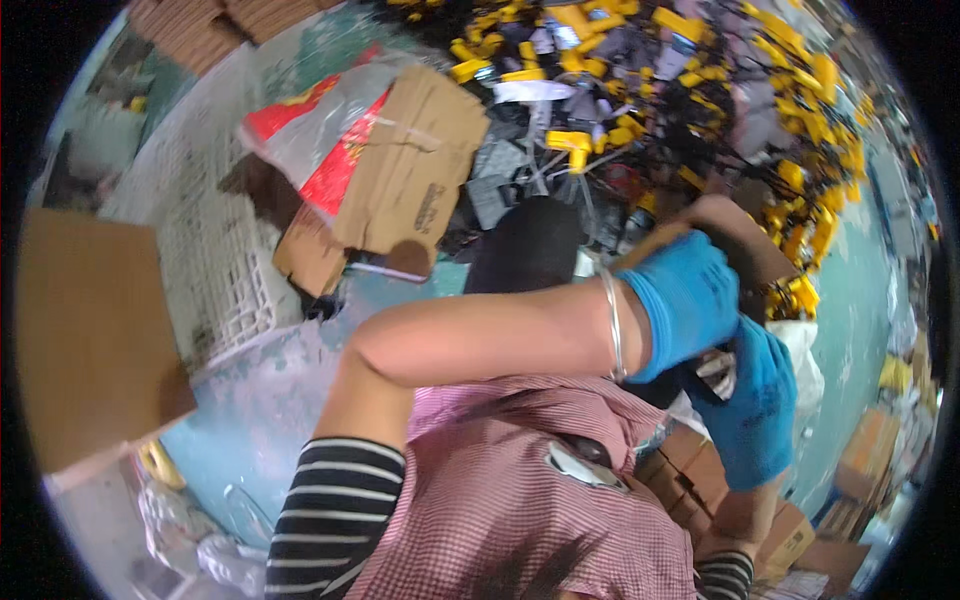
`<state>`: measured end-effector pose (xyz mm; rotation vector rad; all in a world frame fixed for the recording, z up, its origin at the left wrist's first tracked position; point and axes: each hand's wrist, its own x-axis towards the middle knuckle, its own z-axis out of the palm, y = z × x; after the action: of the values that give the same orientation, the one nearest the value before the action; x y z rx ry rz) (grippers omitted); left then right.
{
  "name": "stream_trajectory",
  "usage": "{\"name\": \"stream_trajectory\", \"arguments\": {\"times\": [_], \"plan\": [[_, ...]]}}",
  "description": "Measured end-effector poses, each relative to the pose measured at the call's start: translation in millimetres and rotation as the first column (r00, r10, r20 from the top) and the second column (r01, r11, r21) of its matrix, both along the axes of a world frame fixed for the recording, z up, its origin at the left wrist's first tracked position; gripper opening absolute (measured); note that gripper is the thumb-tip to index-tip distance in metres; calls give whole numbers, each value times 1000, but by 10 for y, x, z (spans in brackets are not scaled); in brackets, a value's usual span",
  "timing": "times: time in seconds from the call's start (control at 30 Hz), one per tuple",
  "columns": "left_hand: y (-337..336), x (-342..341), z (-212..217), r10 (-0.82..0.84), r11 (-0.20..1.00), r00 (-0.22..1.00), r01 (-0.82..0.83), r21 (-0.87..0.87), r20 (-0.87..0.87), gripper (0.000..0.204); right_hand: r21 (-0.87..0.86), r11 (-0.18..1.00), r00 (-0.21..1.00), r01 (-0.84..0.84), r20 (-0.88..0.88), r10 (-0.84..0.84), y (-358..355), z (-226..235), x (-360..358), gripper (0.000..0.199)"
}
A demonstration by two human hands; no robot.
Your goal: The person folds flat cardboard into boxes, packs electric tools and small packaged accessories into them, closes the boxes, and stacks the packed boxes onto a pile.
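My blue-gloved left hand (pixel 685 305) is curled just beside my right hand (pixel 752 410), over on the right; I cannot tell what either grips. A silvery piece (pixel 716 374) shows between them (brown cardboard flap (pixel 740 238) just beyond, yellow parts (pixel 570 148) heaped far off).

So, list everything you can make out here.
yellow-and-black items: many, yellow/black, upper right
flattened cardboard: one, brown, upper centre
plastic bag: one, red/clear, beside cardboard
slatted base: one, white, upper left
carton: one, brown, left
boxes: several, brown, lower right
floor: one, green, throughout
bracelet: one, silver, left wrist
garment: one, pink checked, lower centre
sleeves: two, black-white striped, bottom
left grip: one, blue-gloved, right of centre
right grip: one, blue-gloved, below left
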<state>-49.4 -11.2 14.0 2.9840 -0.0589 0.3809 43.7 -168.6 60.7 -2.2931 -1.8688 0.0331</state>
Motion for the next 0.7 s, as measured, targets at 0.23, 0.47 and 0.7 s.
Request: {"name": "stream_trajectory", "arguments": {"times": [0.23, 0.47, 0.7], "plan": [[325, -1082, -871, 381, 744, 736, 115, -658, 560, 20, -504, 846, 978, -176, 8, 209, 409, -49, 83, 54], [1481, -2509, -3416, 954, -299, -29, -70, -952, -298, 28, -555, 810, 979, -190, -45, 198, 647, 9, 68, 44], [3304, -3656, -4118, 916, -401, 43, 68, -914, -399, 10, -548, 837, 1000, -14, -21, 3, 391, 25, 13, 37]]}}
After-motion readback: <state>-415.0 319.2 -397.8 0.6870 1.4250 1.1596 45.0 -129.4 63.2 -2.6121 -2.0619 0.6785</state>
